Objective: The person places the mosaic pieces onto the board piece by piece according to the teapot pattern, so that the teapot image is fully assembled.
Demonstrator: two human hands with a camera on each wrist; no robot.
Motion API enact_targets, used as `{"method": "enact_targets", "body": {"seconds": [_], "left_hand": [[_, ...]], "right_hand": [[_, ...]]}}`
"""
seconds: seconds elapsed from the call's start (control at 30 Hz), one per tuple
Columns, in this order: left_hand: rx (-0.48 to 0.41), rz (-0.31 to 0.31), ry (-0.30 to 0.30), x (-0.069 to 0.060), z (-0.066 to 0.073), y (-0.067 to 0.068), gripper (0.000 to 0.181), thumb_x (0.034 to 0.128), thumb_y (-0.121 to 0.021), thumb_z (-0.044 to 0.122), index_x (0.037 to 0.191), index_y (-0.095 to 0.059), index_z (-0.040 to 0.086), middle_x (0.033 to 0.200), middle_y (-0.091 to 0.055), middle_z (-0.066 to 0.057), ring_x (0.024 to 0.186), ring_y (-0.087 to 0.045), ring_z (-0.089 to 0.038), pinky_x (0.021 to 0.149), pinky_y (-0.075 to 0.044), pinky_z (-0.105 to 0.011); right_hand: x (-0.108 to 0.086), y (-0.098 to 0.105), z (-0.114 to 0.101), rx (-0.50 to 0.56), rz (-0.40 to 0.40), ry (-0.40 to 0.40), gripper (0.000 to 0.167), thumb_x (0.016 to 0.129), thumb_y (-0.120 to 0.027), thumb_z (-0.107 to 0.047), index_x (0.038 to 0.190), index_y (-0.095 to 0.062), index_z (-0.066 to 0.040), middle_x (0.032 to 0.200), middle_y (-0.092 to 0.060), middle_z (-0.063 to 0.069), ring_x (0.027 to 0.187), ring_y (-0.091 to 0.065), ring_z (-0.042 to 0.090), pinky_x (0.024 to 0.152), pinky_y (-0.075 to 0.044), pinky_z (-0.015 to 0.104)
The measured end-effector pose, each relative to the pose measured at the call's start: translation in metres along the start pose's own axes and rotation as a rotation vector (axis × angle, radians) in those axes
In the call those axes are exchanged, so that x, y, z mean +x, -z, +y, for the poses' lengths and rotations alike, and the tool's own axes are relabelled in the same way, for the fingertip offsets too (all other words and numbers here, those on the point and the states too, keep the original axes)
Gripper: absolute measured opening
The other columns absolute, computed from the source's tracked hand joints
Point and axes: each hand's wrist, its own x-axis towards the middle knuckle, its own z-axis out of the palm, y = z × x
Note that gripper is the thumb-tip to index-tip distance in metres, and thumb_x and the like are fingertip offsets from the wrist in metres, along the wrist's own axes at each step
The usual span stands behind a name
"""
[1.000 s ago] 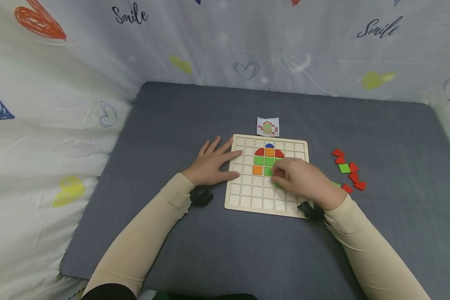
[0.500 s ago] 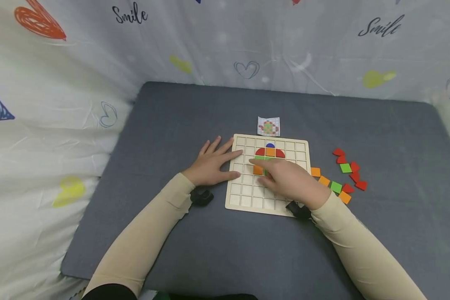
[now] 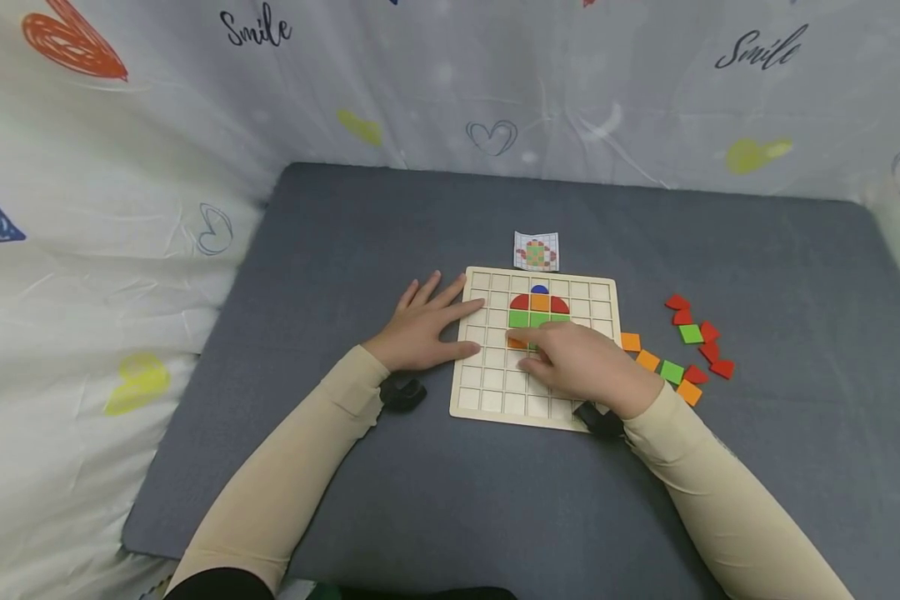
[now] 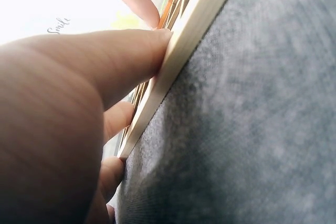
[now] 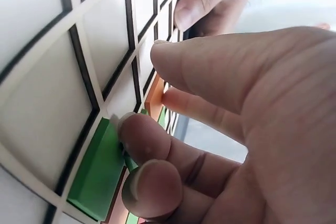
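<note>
My left hand [image 3: 420,333] lies spread at the left edge of a pale wooden grid board [image 3: 480,400], its thumb and index fingertip touching the rim. Over the board, my right hand [image 3: 588,367] points its index finger onto an orange square tile [image 5: 153,98], while its middle and ring fingers bend above a green tile [image 5: 97,171]. Farther up the grid sit a blue half-round tile [image 3: 540,289], red quarter-round tiles [image 3: 520,302], another orange square and a row of green squares [image 3: 519,319]. The right hand hides part of the lower tiles.
A small picture card [image 3: 536,252] lies just beyond the board's far edge. To the right are loose tiles: several red pieces [image 3: 722,368], orange squares [image 3: 689,392] and green squares [image 3: 672,372]. A patterned curtain [image 3: 607,100] stands behind the grey table [image 3: 390,225].
My right hand has shifted left across the board, and its index finger has straightened and come down on the orange tile. The loose orange tiles became visible. My left hand has stayed put.
</note>
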Motion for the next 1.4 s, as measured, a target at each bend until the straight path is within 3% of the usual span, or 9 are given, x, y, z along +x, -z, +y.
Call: {"method": "enact_targets", "body": {"seconds": [0.27,0.5,1.1,1.4], "left_hand": [[0.003,0.002,0.002,0.0,0.0,0.0,0.076,0.0993,-0.061,0.063,0.165,-0.036,0.035,0.177,-0.007,0.001,0.163,0.009,-0.031,0.129,0.011,-0.056],[0.009,0.002,0.009,0.001,-0.001,-0.002,0.076,0.0994,-0.061,0.064,0.165,-0.036,0.035,0.177,-0.007,0.002,0.163,0.009,-0.03,0.129,0.011,-0.055],[0.0,0.001,0.009,0.001,-0.001,-0.002,0.077,0.0991,-0.062,0.064,0.165,-0.036,0.035,0.177,-0.006,0.002,0.163,0.01,-0.03,0.129,0.012,-0.054],[0.004,0.004,0.016,0.002,-0.001,-0.003,0.078,0.0983,-0.062,0.065,0.165,-0.036,0.036,0.177,-0.007,0.002,0.163,0.01,-0.03,0.129,0.012,-0.054]], "right_hand": [[-0.003,0.001,0.002,0.026,0.018,-0.003,0.05,0.101,-0.071,-0.025,0.15,-0.061,-0.017,0.067,-0.052,-0.004,0.057,-0.047,0.012,0.056,-0.04,0.031],[-0.015,0.006,0.01,0.051,0.052,-0.044,0.055,0.1,-0.071,-0.024,0.153,-0.057,-0.017,0.068,-0.05,-0.003,0.06,-0.047,0.013,0.059,-0.041,0.033],[-0.067,0.03,0.061,0.125,0.133,-0.177,0.052,0.101,-0.07,-0.018,0.149,-0.055,-0.005,0.069,-0.052,-0.002,0.054,-0.044,0.012,0.051,-0.04,0.027],[-0.087,0.049,0.102,0.145,0.121,-0.286,0.05,0.099,-0.076,-0.02,0.143,-0.062,-0.001,0.096,-0.063,0.007,0.058,-0.052,0.015,0.053,-0.045,0.03]]}}
